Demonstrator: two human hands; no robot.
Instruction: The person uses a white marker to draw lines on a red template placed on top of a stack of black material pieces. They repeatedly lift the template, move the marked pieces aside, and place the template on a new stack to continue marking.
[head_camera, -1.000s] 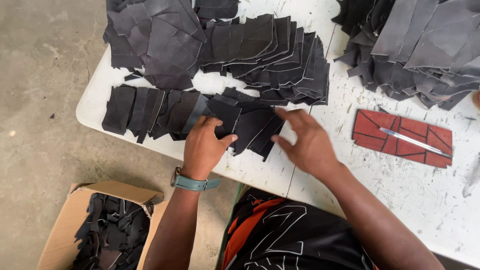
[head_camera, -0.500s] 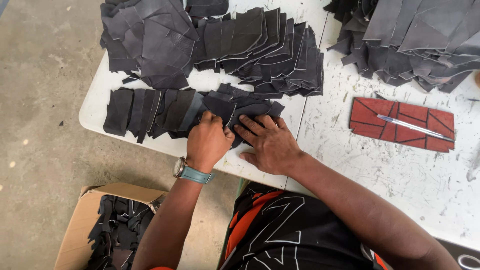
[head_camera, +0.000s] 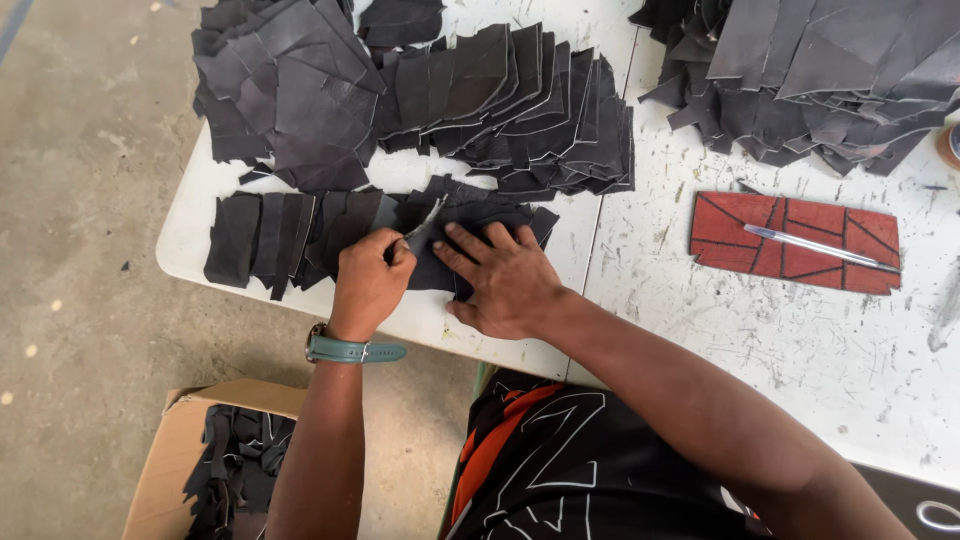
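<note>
Since half a second earlier, your left hand (head_camera: 368, 282) had closed around a thin blade (head_camera: 428, 222), its tip on the dark leather piece (head_camera: 470, 215) near the table's (head_camera: 700, 330) front edge. Your right hand (head_camera: 505, 280) lay spread, pressing it flat. At 7 o'clock, the cardboard box (head_camera: 170, 470) held dark scraps (head_camera: 235, 465).

An open brown cardboard box (head_camera: 175, 460) sits on the concrete floor (head_camera: 80, 250) at lower left, below the tabletop (head_camera: 760, 330) edge, holding dark cut pieces (head_camera: 235, 470). No labels, signs or screens show.
</note>
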